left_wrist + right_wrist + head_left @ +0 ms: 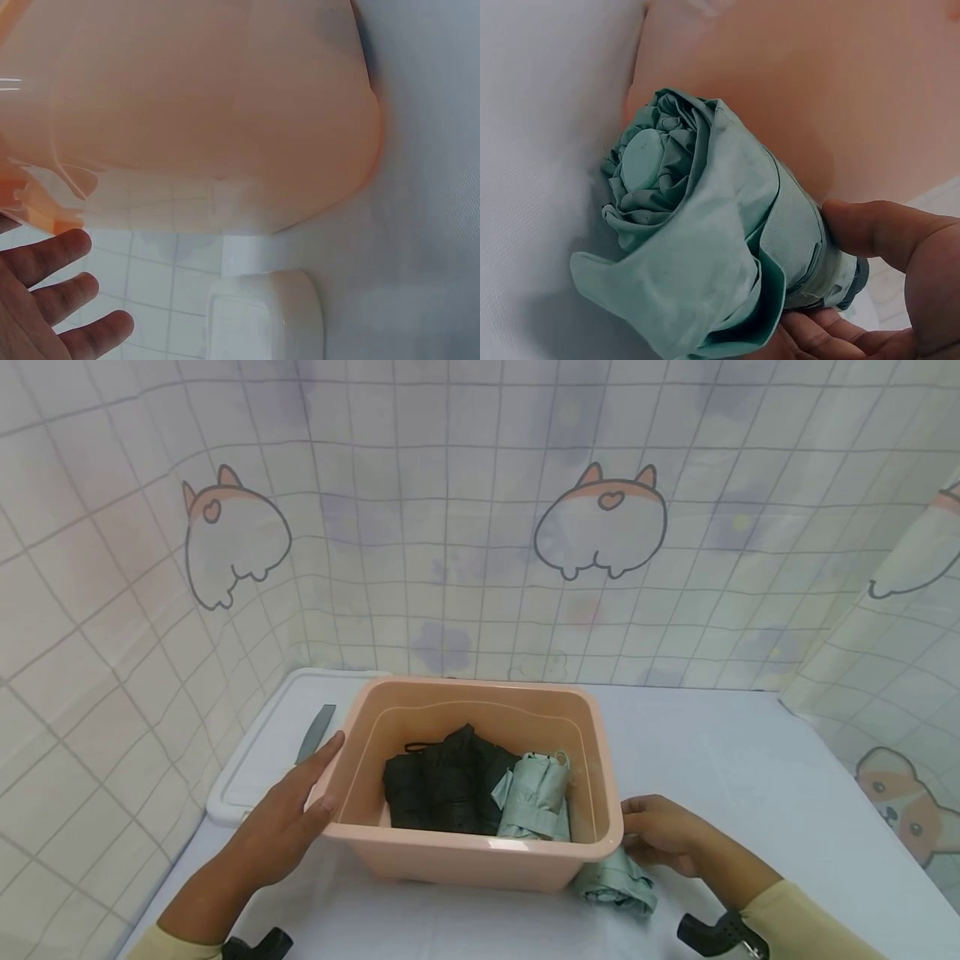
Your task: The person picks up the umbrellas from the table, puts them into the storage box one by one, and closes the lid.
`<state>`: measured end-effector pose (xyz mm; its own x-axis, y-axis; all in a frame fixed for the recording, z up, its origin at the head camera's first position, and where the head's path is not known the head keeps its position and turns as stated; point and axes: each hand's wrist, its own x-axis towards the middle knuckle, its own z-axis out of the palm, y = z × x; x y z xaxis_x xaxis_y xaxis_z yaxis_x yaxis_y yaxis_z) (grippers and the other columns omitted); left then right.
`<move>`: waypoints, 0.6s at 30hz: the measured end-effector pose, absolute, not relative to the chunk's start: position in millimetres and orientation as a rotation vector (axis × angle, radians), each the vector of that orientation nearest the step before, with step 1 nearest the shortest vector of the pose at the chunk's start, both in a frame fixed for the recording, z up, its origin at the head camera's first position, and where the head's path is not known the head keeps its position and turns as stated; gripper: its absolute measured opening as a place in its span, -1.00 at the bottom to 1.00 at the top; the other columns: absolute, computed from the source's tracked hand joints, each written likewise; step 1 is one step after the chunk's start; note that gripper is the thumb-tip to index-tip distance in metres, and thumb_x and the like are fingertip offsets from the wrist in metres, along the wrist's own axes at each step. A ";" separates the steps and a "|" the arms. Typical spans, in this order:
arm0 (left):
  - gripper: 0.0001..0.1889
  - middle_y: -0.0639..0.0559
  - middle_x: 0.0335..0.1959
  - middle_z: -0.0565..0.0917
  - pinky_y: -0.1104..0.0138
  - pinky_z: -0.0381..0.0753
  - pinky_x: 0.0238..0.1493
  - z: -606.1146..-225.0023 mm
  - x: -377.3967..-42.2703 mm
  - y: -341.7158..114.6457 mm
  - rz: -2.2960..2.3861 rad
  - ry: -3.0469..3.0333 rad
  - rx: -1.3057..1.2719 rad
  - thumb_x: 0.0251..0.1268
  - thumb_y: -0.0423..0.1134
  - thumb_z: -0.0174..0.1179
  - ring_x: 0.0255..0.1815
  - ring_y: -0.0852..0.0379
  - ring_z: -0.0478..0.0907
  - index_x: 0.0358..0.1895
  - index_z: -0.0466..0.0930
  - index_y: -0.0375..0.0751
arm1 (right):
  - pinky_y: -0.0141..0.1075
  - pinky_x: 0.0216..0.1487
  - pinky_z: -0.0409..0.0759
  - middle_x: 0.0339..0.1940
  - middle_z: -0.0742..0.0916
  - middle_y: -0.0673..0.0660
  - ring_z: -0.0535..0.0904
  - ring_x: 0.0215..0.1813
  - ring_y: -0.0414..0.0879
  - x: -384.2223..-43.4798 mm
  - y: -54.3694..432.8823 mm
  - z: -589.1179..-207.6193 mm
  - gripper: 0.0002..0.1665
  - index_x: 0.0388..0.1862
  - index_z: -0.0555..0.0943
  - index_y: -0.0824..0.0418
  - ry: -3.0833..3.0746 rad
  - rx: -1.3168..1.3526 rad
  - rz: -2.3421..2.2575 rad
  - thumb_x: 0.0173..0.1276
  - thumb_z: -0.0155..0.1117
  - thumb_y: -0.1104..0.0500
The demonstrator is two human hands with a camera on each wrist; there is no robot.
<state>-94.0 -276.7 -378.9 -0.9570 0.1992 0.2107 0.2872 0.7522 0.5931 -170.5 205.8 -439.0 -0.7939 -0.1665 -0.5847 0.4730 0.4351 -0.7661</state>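
Observation:
A peach plastic bin [465, 864] stands in the middle of the white table. Inside it lie black folded umbrellas [450, 789] and a pale green folded umbrella [534, 793] at the right. My left hand [281, 818] rests at the bin's left rim, fingers extended; in the left wrist view its fingers [75, 292] are spread beside the bin wall. Beside the bin's front right corner, my right hand [663, 837] grips another green folded umbrella [727, 217], partly under the rim in the head view. Its thumb [870, 229] lies on one side, its fingers underneath.
Behind and left of the bin lies a white board [258, 756] with a grey blade [316, 732] on it. A checked curtain [480, 527] with cartoon animals hangs along the back and sides of the table. White tabletop [720, 752] extends to the right.

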 end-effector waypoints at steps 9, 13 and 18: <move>-0.29 -0.21 0.60 0.18 -0.42 0.30 0.25 -379.2 -94.7 -276.3 -0.994 -2.816 -0.390 0.59 0.06 -0.09 0.48 -0.37 0.26 0.69 -0.09 0.18 | 0.09 0.12 0.63 0.16 0.67 0.31 0.65 0.12 0.17 -169.8 207.8 -439.5 -0.15 0.47 0.34 0.43 2.091 0.280 -1.389 0.35 0.41 0.05; -0.28 -0.21 0.60 0.19 -0.40 0.35 0.23 -379.7 -95.1 -277.3 -1.015 -2.801 -0.412 0.59 0.09 -0.08 0.44 -0.33 0.31 0.69 -0.10 0.17 | 0.07 0.11 0.64 0.24 0.63 0.36 0.62 0.20 0.23 -168.4 210.9 -437.7 -0.13 0.48 0.32 0.42 2.103 0.288 -1.391 0.36 0.41 0.01; -0.28 -0.21 0.59 0.19 -0.39 0.38 0.21 -380.0 -95.0 -278.1 -1.021 -2.795 -0.416 0.59 0.10 -0.07 0.41 -0.31 0.34 0.69 -0.10 0.17 | 0.10 0.15 0.61 0.31 0.57 0.43 0.57 0.25 0.30 -167.3 218.1 -434.2 -0.02 0.51 0.25 0.45 2.124 0.289 -1.389 0.32 0.45 -0.04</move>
<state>-95.0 -278.1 -380.0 -0.9524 0.2101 0.2210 0.3031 0.7318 0.6104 -167.3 218.1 -434.2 -0.8091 -0.1285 -0.5734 0.4738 0.4344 -0.7660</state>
